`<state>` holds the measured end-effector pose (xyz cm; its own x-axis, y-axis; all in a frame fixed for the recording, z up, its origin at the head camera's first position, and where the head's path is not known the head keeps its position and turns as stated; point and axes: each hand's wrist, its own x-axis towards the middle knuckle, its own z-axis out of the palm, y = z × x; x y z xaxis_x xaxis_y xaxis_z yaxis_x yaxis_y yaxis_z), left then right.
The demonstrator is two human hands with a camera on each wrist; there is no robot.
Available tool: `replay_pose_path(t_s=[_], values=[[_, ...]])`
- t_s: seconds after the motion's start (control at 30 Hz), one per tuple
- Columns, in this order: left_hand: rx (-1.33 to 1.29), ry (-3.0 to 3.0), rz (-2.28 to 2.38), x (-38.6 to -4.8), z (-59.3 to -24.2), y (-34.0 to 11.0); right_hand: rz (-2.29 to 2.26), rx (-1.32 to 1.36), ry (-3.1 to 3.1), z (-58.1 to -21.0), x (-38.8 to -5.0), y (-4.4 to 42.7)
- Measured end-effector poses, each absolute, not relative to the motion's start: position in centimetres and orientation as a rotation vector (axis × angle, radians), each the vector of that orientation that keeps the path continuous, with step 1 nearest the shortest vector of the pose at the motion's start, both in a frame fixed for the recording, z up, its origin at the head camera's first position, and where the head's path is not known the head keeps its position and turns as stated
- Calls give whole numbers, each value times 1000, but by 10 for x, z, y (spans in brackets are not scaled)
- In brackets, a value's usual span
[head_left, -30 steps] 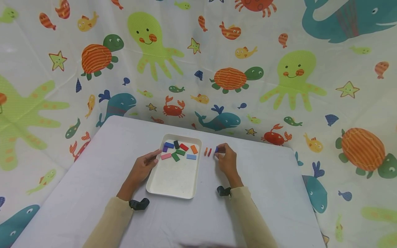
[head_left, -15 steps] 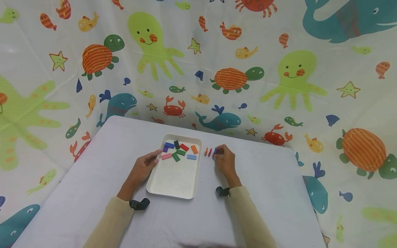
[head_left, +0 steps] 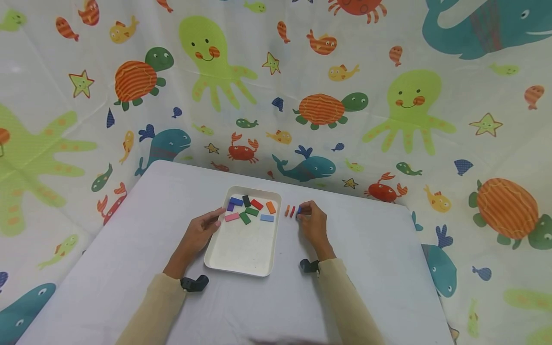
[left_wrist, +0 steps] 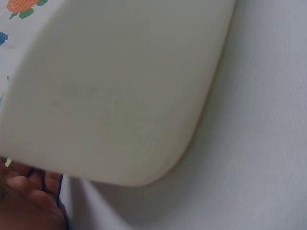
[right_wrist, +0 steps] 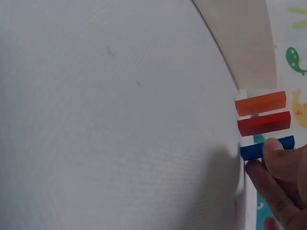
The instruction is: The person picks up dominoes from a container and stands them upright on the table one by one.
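In the head view, my right hand (head_left: 315, 225) pinches a blue domino block (head_left: 299, 210) between thumb and fingers. The right wrist view shows this blue block (right_wrist: 252, 152) upright on the table, just beside a red domino block (right_wrist: 264, 124). Beyond the red one stands an orange domino block (right_wrist: 261, 103); the three form a row with small gaps. My left hand (head_left: 199, 235) holds the left rim of a white tray (head_left: 241, 251). Its fingers are partly hidden by the tray wall in the left wrist view.
Several loose blocks lie flat in the tray's far half, among them a red block (head_left: 256, 204), a pink block (head_left: 232, 217) and a light blue block (head_left: 267, 218). A white cloth covers the table (head_left: 371, 268). A sea-animal curtain (head_left: 258, 96) hangs behind it.
My right hand has moved slightly left, bringing the blue domino block closer to the red one. The left hand and tray stay put.
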<state>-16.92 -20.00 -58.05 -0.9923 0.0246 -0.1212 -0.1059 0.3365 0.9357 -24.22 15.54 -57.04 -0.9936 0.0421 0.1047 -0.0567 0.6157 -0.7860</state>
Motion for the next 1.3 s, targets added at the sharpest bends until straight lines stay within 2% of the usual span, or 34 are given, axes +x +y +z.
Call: replay_pose_path(t_s=[0.57,1.3], values=[[-108,2449,1750,-169,-580,-200,1266,-45,-2726,-564,-241,153],[-71,2449,1757,-168,-576,-202,1185,111,-2581,-538,-239,140]])
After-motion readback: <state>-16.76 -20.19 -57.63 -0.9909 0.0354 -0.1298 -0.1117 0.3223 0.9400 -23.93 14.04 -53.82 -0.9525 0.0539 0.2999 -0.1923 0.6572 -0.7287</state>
